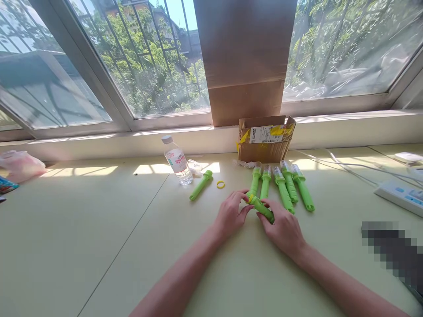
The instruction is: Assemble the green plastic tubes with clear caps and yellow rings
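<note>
Green plastic tube [261,208] looks light, stiff and smooth; we hold its body with both hands [231,215], fingers closed around it

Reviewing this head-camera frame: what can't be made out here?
- Head view: the green plastic tube held by the left hand and right hand has its lower end covered by the right fingers.
- Printing on the white label of the open cardboard box: too small to read.
- Box contents: hidden by its walls.
- Dark thing at lower right: pixelated and cut by the edge.
</note>
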### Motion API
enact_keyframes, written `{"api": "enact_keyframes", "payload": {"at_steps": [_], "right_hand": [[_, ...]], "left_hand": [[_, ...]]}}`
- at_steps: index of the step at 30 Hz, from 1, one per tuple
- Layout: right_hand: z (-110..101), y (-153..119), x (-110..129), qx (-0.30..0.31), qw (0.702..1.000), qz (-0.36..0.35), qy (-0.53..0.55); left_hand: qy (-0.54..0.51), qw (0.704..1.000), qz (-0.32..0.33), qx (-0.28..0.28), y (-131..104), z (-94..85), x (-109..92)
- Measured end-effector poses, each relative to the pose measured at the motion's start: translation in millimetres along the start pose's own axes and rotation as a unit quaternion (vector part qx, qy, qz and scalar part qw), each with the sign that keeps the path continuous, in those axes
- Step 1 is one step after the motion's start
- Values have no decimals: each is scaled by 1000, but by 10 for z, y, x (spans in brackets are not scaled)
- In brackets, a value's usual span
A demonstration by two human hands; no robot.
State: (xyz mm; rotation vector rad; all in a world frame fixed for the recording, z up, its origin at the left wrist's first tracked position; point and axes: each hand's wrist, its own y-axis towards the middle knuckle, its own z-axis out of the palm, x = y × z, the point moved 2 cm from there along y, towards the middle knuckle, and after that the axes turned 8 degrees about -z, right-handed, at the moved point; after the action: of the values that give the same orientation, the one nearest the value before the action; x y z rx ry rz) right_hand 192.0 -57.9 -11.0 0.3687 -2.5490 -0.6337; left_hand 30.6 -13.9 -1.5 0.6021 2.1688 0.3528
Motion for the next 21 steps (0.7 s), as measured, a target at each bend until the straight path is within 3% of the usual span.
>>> {"api": "enact_keyframes", "payload": {"at_steps": [9,21], "right_hand": [[2,-9,-5,-19,1000,-3,-13],[-8,-15,-1,2,1000,8,-19]], "left_hand": [[-6,999,10,-30,0,-19,-17],[-49,999,-8,0,16,-18,-25]]}}
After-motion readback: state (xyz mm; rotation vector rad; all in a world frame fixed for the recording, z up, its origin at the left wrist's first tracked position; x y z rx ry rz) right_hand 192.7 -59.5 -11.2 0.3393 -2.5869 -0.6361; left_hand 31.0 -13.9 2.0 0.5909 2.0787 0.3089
